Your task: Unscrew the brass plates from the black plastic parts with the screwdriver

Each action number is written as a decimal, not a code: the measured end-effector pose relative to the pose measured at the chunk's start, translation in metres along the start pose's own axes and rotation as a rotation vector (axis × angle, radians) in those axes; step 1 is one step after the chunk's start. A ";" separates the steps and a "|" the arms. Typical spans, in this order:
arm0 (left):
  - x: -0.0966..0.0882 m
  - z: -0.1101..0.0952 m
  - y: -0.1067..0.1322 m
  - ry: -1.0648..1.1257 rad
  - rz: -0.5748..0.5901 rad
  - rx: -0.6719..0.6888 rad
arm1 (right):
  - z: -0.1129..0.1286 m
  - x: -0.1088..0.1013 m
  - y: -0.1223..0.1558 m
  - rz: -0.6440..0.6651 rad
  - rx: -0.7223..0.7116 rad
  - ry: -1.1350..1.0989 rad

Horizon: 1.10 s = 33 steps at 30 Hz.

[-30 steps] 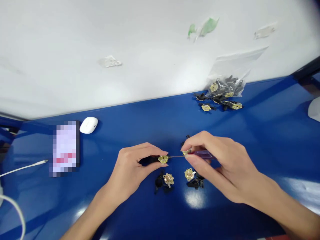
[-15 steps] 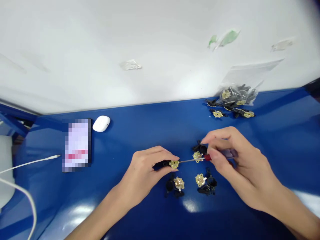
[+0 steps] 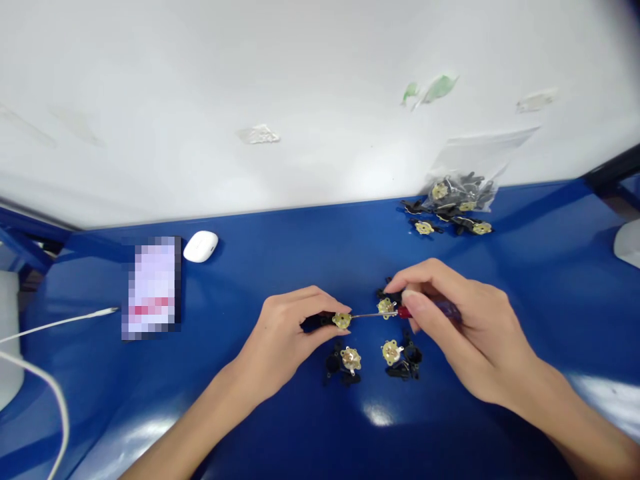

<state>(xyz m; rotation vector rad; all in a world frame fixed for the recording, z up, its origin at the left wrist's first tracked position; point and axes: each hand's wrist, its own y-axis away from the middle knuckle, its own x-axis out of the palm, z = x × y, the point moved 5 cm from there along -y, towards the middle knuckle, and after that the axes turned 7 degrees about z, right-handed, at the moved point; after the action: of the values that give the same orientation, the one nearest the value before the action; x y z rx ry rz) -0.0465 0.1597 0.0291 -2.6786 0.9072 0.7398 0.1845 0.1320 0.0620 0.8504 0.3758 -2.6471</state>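
Observation:
My left hand [image 3: 287,347] pinches a small black part with a round brass-coloured plate [image 3: 342,321] between thumb and fingers. In my right hand [image 3: 465,320] is a screwdriver [image 3: 404,312] with a dark red handle, held level. Its thin shaft points left, and the tip meets the edge of the brass plate. Under the shaft lies another brass plate [image 3: 385,308] beside black pieces. Nearer to me are two more groups, one with a brass plate [image 3: 351,359] by the left hand and one with a brass plate [image 3: 392,353] below the right hand.
A clear plastic bag [image 3: 463,190] of black and brass parts leans on the white wall [image 3: 320,100], with several assembled parts [image 3: 425,227] before it. On the blue table's left lie a blurred-screen phone [image 3: 153,287], a white case [image 3: 201,246] and a white cable [image 3: 95,313].
The whole view has shifted slightly, so things sit a little further left. Both hands keep their grip, with the screwdriver tip still at the plate's edge.

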 end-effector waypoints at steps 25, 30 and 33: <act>0.002 0.002 0.000 -0.048 0.050 -0.006 | 0.005 0.000 0.001 -0.019 -0.054 0.017; 0.003 0.003 0.000 -0.054 0.072 -0.005 | 0.006 0.003 -0.001 0.001 -0.023 0.014; 0.003 0.003 0.000 -0.054 0.072 -0.009 | 0.005 0.003 0.001 0.007 0.015 -0.004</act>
<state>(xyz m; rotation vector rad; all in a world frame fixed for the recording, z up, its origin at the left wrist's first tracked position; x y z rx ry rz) -0.0458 0.1593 0.0253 -2.6323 0.9937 0.8303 0.1796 0.1286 0.0640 0.8491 0.3521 -2.6480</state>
